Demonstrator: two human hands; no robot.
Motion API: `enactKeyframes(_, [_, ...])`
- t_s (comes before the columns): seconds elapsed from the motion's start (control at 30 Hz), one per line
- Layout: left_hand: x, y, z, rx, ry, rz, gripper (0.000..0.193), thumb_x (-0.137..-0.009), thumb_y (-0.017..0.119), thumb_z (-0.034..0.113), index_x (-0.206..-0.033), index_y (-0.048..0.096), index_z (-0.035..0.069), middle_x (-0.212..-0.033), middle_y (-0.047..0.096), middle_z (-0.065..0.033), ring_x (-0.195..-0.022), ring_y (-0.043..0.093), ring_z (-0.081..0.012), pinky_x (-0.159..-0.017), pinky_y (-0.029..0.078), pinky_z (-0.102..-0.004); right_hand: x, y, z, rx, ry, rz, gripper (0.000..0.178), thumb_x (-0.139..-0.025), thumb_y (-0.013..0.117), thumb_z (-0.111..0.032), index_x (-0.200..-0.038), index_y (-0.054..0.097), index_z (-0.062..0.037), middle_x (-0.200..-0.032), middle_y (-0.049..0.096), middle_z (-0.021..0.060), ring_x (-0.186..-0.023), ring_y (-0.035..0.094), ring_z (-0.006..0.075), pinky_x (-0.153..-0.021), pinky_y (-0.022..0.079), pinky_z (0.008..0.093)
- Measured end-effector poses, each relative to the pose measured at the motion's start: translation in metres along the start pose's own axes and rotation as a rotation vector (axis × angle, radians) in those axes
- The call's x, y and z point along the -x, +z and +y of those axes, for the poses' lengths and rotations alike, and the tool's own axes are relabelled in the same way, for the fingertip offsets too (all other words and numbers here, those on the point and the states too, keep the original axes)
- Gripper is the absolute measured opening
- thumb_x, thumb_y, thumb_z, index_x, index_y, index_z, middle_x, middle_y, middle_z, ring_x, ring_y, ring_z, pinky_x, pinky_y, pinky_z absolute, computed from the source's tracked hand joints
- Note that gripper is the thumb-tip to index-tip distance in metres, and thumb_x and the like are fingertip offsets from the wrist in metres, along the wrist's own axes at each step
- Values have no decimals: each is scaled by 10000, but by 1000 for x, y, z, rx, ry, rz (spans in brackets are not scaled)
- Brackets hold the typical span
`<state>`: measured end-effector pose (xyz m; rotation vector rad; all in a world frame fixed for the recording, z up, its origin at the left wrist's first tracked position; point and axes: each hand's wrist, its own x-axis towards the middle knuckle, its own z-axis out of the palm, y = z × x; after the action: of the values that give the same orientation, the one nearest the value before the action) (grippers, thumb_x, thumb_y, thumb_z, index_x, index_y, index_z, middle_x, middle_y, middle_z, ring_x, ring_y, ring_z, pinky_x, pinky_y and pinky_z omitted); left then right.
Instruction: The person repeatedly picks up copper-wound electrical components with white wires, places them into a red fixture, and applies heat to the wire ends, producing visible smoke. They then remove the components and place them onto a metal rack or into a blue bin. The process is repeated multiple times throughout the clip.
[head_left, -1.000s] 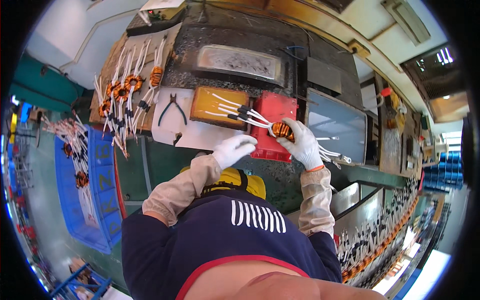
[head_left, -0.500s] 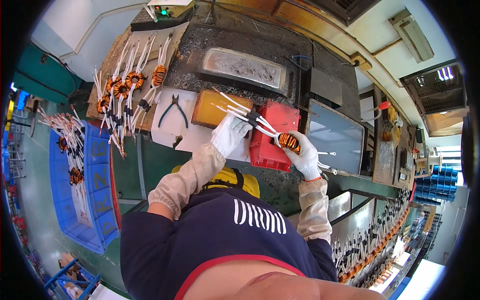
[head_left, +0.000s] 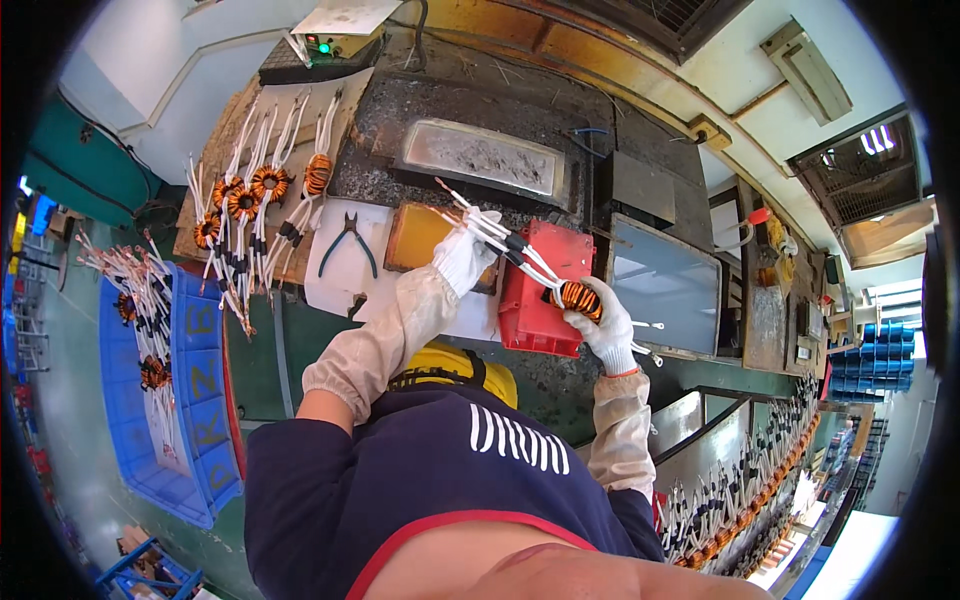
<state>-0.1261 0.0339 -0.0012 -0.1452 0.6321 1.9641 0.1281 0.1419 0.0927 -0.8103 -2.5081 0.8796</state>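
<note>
A toroidal coil (head_left: 578,300) wound with copper wire is gripped by my gloved right hand (head_left: 606,330), over the right side of a red plastic box (head_left: 545,255). Its white-sleeved leads (head_left: 535,265), with black sleeves partway along, run up and to the left. My gloved left hand (head_left: 463,260) is closed around these leads near their bare ends, above an amber block (head_left: 412,235). Other white leads stick out below my right hand. The palm side of my left hand is hidden.
Behind the box lies a rectangular metal trough (head_left: 485,158) with a silvery-grey surface. Cutting pliers (head_left: 348,245) rest on white paper. Several coils (head_left: 242,203) lie on a board at the left. A blue crate (head_left: 205,400) holds more coils; rows of them (head_left: 740,500) stand at lower right.
The leads' bare ends have shifted slightly right, and my left hand has moved a little with them. My right hand still holds the coil, slightly lower. The whole view has tilted a little.
</note>
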Motion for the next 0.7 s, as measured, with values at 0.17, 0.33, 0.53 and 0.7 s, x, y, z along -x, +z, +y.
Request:
enactKeyframes(0.17, [14,-2,-1,50,-33,122,400,-1022,446,374,-1136,571,12,-944,653,-114,-846,630,-226,-781,553,-358,2,7,-3,123,-72,76,568,-743,795,-301,-1245,575,-152,-1006,639,102,-900,656,305,-753,530,361])
enactKeyframes(0.33, [46,-6,-6,-9,43,85,388,-1022,441,389,-1046,595,35,-912,643,-107,-835,637,-216,-743,554,-357,-3,12,-16,257,-37,80,532,-764,768,-333,-1245,575,-212,-957,616,98,-832,643,319,-681,524,392])
enactKeyframes(0.53, [83,3,4,-273,43,3,395,-1016,452,408,-1055,597,42,-967,648,-112,-840,639,-198,-762,545,-364,-10,13,-20,339,-21,0,501,-782,747,-352,-1242,574,-254,-959,608,115,-823,633,352,-674,523,424])
enactKeyframes(0.7, [70,-7,10,16,-50,0,338,-1015,485,335,-1126,601,37,-983,663,-116,-842,641,-186,-779,563,-333,-13,10,-23,327,-16,-37,504,-788,746,-330,-1251,566,-244,-977,606,125,-871,630,356,-716,521,429])
